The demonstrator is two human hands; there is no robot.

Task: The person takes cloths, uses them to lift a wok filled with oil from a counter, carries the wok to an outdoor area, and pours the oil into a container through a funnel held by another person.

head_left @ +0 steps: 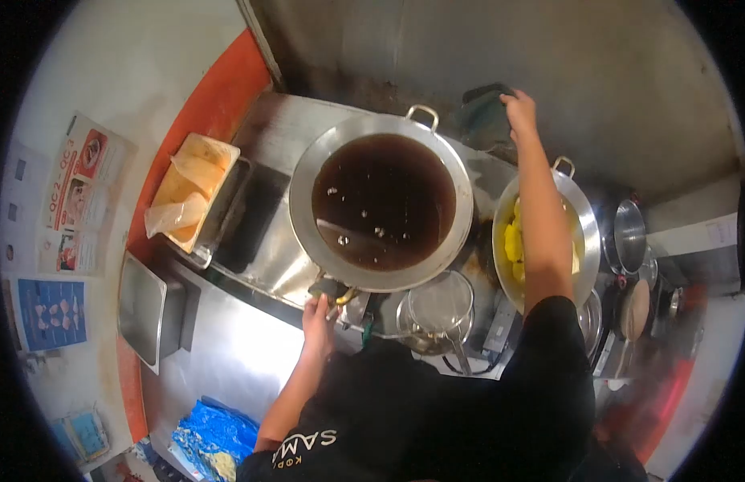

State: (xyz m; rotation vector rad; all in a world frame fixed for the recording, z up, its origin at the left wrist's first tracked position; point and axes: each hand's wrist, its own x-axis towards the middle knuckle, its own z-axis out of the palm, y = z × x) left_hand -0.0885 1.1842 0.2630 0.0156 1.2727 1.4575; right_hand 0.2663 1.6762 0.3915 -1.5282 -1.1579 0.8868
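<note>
A large wok [302,193] of dark brown liquid with a few bubbles sits in the middle. My left hand [316,321] is closed at its near rim, by the near handle, on a small dark thing I cannot make out. Beyond the wok, to the right, my right hand [519,115] is closed round the dark handle of a see-through jug [486,120]. The jug is close to the back wall, and its contents are unclear. Under my right forearm, a second wok [583,233] holds yellow pieces in yellowish liquid, partly hidden by the arm.
A strainer [441,301] lies over a round pot near my body. To the left are an orange-stained tub [197,193] with a plastic bag and a steel pan [144,313]. A blue bag [216,430] lies at lower left. Several pots [628,233] stand at right.
</note>
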